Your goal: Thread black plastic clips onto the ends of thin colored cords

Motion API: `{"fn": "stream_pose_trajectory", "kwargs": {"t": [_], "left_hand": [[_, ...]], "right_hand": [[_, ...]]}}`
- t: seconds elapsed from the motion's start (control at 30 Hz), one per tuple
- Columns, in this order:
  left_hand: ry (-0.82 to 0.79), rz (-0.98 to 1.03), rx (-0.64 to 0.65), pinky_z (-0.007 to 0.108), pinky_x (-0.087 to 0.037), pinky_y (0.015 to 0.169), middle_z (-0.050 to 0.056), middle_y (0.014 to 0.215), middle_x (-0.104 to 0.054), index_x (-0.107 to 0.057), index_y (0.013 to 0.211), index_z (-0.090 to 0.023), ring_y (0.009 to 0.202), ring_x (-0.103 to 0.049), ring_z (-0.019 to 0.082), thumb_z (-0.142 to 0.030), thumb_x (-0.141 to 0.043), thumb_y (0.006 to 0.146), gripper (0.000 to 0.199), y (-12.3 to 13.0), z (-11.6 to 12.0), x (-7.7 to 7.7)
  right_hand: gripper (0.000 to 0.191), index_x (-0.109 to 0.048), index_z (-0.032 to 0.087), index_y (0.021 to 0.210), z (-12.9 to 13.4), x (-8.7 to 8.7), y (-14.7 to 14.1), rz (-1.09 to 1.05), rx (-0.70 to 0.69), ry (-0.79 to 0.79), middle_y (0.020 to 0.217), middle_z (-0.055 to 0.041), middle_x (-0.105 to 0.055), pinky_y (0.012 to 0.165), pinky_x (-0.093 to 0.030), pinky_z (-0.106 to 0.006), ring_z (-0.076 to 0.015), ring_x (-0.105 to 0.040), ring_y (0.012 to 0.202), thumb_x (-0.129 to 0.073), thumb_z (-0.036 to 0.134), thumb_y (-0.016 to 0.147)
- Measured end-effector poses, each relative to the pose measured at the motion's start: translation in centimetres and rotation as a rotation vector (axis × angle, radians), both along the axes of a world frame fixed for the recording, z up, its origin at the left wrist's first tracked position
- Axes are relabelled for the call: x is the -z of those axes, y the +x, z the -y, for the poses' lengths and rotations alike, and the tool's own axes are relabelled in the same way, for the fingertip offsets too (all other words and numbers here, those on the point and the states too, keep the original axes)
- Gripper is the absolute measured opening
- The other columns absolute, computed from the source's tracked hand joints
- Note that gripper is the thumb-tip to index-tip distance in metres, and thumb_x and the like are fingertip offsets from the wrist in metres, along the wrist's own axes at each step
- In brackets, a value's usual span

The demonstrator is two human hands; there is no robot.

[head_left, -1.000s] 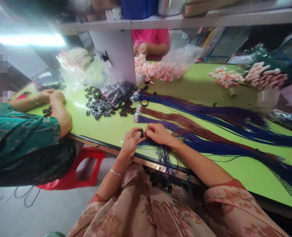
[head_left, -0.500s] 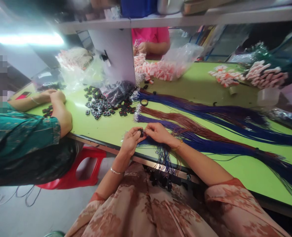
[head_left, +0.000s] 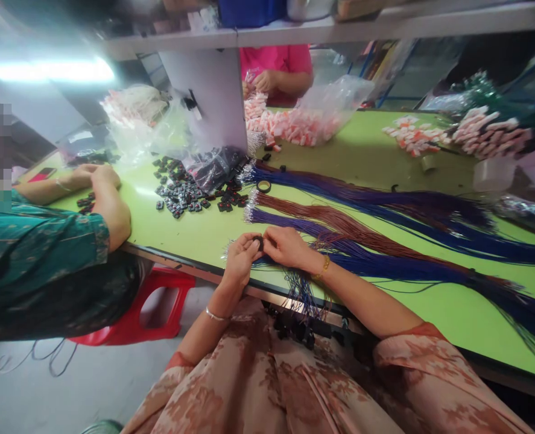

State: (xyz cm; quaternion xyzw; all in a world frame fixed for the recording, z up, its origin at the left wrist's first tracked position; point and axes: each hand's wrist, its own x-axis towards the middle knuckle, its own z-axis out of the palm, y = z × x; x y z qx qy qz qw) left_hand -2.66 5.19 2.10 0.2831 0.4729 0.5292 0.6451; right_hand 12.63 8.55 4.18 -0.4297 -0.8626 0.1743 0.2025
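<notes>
Close to the table's front edge, my left hand [head_left: 240, 256] is closed on a small black connector housing [head_left: 258, 243], pinched between thumb and fingers. My right hand [head_left: 286, 246] meets it from the right, fingers pinched together against the housing; whatever thin piece they hold is hidden. Beneath and beside my hands run blue wires [head_left: 367, 265], with bundles of brown wires [head_left: 321, 214] just behind. Several wires with black housings [head_left: 298, 331] on their ends hang over the edge in front of my lap.
A heap of black housings [head_left: 181, 190] lies left of centre, near a tape roll [head_left: 263, 186]. A co-worker in a green sleeve [head_left: 45, 241] sits at left beside a red stool [head_left: 167, 307]. Another person in pink [head_left: 276, 66] works across the table. A shelf [head_left: 362, 29] spans above.
My right hand has shifted slightly, its fingers now closer against the black housing. My left hand stays almost in place. Across the table, the person's hands have moved a little.
</notes>
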Motion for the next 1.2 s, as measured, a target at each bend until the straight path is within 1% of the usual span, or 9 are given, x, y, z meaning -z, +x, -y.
{"fn": "stream_pose_trajectory", "kwargs": {"t": [0.13,0.23,0.33,0.43,0.53,0.73,0.93,1.07,1.2], "left_hand": [[0.108,-0.120,-0.010,0.032,-0.052,0.082,0.004,0.087,-0.066,-0.062,0.092,-0.017,0.080,-0.063,0.015,-0.034,-0.077,0.069,0.033,0.6,1.4,-0.6],[0.415,-0.428,0.008,0.037,-0.049,0.092,0.009,0.099,-0.066,-0.064,0.100,-0.021,0.095,-0.061,0.020,-0.028,-0.063,0.083,0.018,1.7,4.3,-1.8],[0.895,-0.718,0.432,0.036,-0.048,0.092,0.012,0.104,-0.067,-0.064,0.108,-0.020,0.099,-0.060,0.022,-0.019,-0.050,0.090,0.023,3.8,7.3,-2.0],[1.246,-0.885,0.909,0.034,-0.050,0.089,0.014,0.105,-0.067,-0.059,0.119,-0.014,0.098,-0.062,0.022,-0.020,-0.043,0.093,0.031,6.1,9.0,-0.5],[1.350,-0.969,1.006,0.038,-0.048,0.095,0.017,0.110,-0.066,-0.057,0.119,-0.009,0.106,-0.060,0.025,-0.034,-0.043,0.095,0.037,7.6,9.5,1.1],[1.174,-0.842,0.694,0.036,-0.049,0.092,0.013,0.108,-0.068,-0.064,0.112,-0.020,0.103,-0.063,0.024,-0.037,-0.053,0.091,0.029,5.0,7.5,-0.8],[0.581,-1.186,-0.021,0.042,-0.041,0.099,0.014,0.109,-0.064,-0.065,0.110,-0.018,0.106,-0.057,0.028,-0.020,-0.047,0.088,0.029,-3.8,-4.1,-1.0],[0.477,-1.430,-0.021,0.046,-0.035,0.104,0.018,0.129,-0.054,-0.061,0.118,-0.013,0.118,-0.049,0.031,-0.010,-0.045,0.082,0.039,-8.2,-10.8,1.1],[0.418,-1.551,0.062,0.046,-0.039,0.098,0.017,0.112,-0.060,-0.064,0.105,-0.014,0.108,-0.052,0.031,-0.015,-0.049,0.083,0.027,-9.8,-11.9,1.9]], "right_hand": [[0.017,-0.058,0.016,0.071,-0.6,-1.4,0.8,-0.075,-0.091,-0.105,0.066,-0.0027,-0.061,0.057,-0.026,-0.026,-0.0116,-0.044,0.057,-0.049,0.022,0.084],[0.021,-0.059,0.016,0.075,-1.8,-2.9,2.4,-0.315,-0.084,-0.252,0.065,0.0004,-0.060,0.058,-0.032,-0.023,-0.0101,-0.047,0.057,-0.047,0.028,0.088],[0.026,-0.059,0.015,0.080,-2.5,-3.4,3.4,-0.451,0.013,-0.335,0.066,0.0003,-0.061,0.058,-0.035,-0.023,-0.0106,-0.050,0.058,-0.046,0.035,0.090],[0.019,-0.061,0.015,0.079,-2.5,-2.3,3.0,-0.331,-0.024,-0.298,0.066,0.0004,-0.061,0.059,-0.034,-0.023,-0.0106,-0.049,0.058,-0.050,0.029,0.087],[0.014,-0.065,0.015,0.080,-2.2,-0.4,1.9,-0.131,-0.072,-0.173,0.075,-0.0028,-0.064,0.064,-0.035,-0.024,-0.0121,-0.052,0.066,-0.052,0.017,0.083],[0.015,-0.067,0.017,0.087,-2.0,2.1,-0.1,0.203,-0.017,-0.060,0.094,-0.0101,-0.065,0.067,-0.035,-0.029,-0.0203,-0.057,0.084,-0.052,0.021,0.087],[0.018,-0.062,0.012,0.093,-1.3,2.1,-1.0,0.329,-0.053,0.003,0.095,-0.0176,-0.065,0.071,-0.035,-0.032,-0.0244,-0.058,0.085,-0.046,0.020,0.090],[0.018,-0.059,0.014,0.096,-0.8,1.4,-1.1,0.251,0.006,-0.048,0.085,-0.0114,-0.068,0.063,-0.030,-0.030,-0.0204,-0.057,0.073,-0.043,0.021,0.091],[0.013,-0.059,0.017,0.089,-0.8,0.6,-0.7,0.113,0.103,-0.052,0.080,-0.0059,-0.067,0.060,-0.026,-0.028,-0.0165,-0.054,0.066,-0.046,0.021,0.088]]}}
